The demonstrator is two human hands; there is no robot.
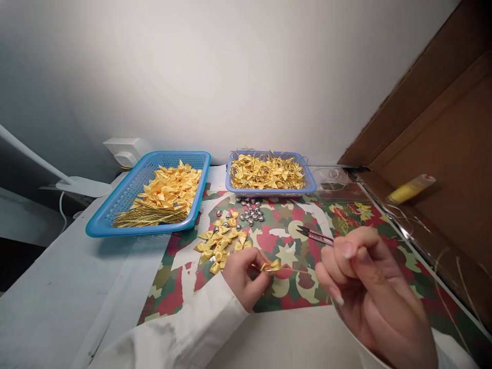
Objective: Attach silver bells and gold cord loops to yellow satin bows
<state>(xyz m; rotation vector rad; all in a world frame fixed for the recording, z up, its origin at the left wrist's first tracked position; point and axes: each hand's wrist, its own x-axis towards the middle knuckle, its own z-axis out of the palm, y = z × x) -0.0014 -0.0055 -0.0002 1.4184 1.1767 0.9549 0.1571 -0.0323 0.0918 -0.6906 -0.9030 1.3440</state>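
Head view shows two bare hands over a patterned sheet point(287, 253) on a white table point(57, 292). The left hand point(244, 277) is near the middle, and its thumb and fingers pinch a small yellow bow point(274, 265) with gold cord on it. The bow is just above the sheet. A thin thread point(298, 270) goes from the bow toward the right. The right hand point(378, 292) is up at the near right, with its thumb and first finger pressed together; it is hard to tell if the thread is between them. That same hand also holds small snips point(317, 236), and their dark tips point left. Just past the left hand is a pile of yellow bows point(218, 246), with shiny silver balls point(251, 212) a bit farther off. At the far left, a blue basket point(206, 177) has more bows and a bunch of gold cords point(149, 216). Far in the middle, a smaller basket point(271, 193) is full of bows with cords. A yellow spool point(409, 189) is at the far right.
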